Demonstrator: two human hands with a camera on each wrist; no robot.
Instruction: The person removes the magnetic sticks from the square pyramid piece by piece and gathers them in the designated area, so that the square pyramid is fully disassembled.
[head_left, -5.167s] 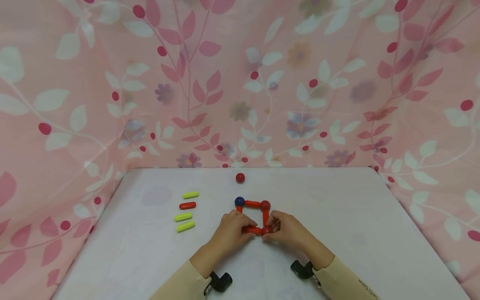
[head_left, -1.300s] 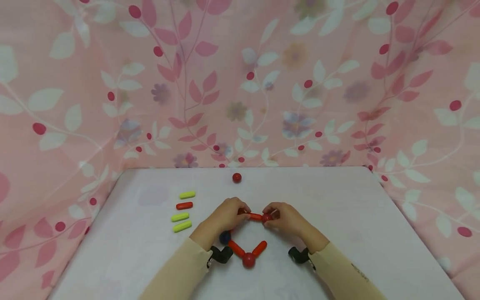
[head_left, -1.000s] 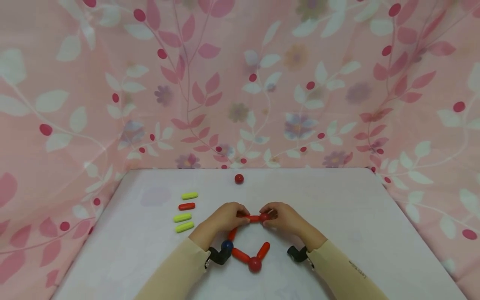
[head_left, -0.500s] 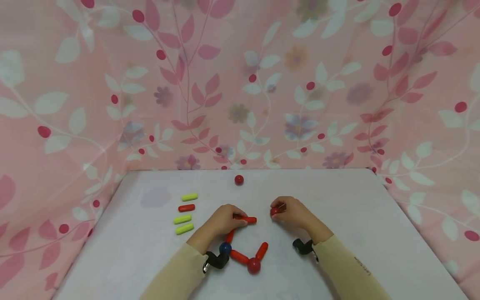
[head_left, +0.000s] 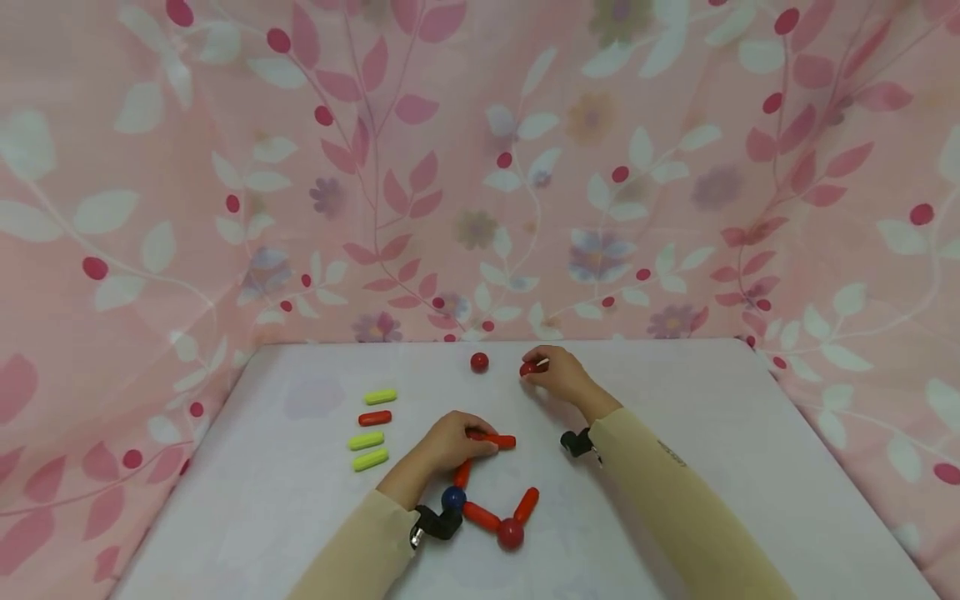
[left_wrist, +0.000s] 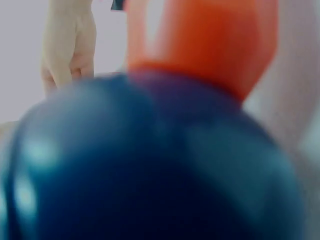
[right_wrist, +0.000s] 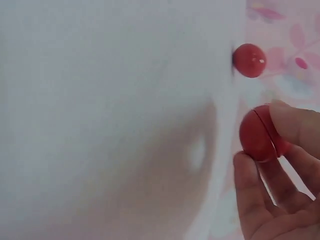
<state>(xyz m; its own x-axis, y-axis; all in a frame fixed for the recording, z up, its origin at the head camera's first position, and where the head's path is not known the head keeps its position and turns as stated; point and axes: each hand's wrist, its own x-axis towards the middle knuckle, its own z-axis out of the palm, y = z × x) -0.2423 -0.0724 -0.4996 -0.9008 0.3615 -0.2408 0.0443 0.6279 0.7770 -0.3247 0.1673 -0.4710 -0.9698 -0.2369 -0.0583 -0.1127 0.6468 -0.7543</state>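
My left hand (head_left: 453,443) grips a red rod (head_left: 504,442) whose right end is bare. Behind that hand, another red rod (head_left: 462,474) runs down to a blue ball (head_left: 453,498), which fills much of the left wrist view. From the blue ball a red rod (head_left: 481,517) leads to a red ball (head_left: 511,533), with one more short red rod (head_left: 528,503) sticking up from it. Farther back, my right hand (head_left: 564,377) pinches a red ball (right_wrist: 256,136) between thumb and fingers, above the table in the right wrist view. A loose red ball (head_left: 479,362) lies just left of it.
Left of my left hand lie loose rods in a column: a yellow-green rod (head_left: 380,397), a red rod (head_left: 375,417), then two more yellow-green rods (head_left: 367,441). The white table (head_left: 675,450) ends at a pink floral cloth (head_left: 600,167) behind.
A closed square of rods and balls has become an open chain, turned nearer to me. My right hand has pulled a red ball off the held rod and carried it toward the back.
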